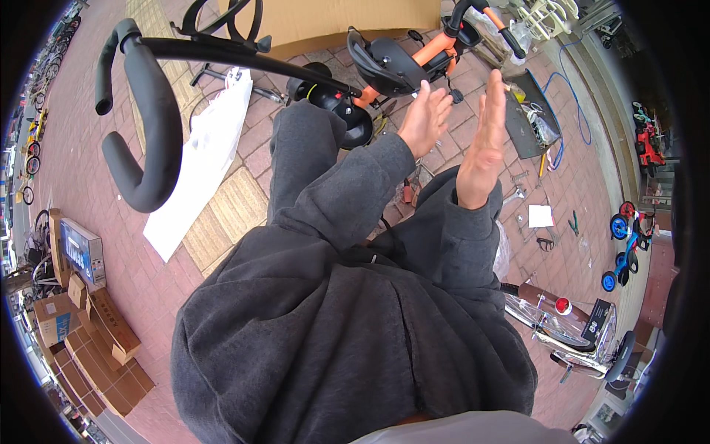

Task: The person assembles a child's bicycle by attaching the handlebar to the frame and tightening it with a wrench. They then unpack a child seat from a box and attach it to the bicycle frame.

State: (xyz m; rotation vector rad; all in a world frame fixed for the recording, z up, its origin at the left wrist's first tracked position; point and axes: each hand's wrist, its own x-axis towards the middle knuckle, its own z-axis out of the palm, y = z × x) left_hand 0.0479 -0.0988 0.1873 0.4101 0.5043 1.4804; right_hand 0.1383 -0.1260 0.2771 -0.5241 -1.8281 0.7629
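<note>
My left hand (424,118) and my right hand (483,144) are raised in front of me with flat fingers, palms facing each other, a gap between them, and nothing in either. Both reach out of dark grey sleeves. Just beyond them stands a small orange and black tricycle (403,63) with a black seat. A black padded push handle (144,122) curves across the upper left, its bar running toward the tricycle's front wheel (347,111).
A white plastic sheet (203,159) lies on the brick paving at left. A large cardboard box (333,22) stands behind the tricycle. A dark tool tray (526,118) and loose tools lie right. Stacked cartons (96,333) sit lower left; a bicycle (569,325) lower right.
</note>
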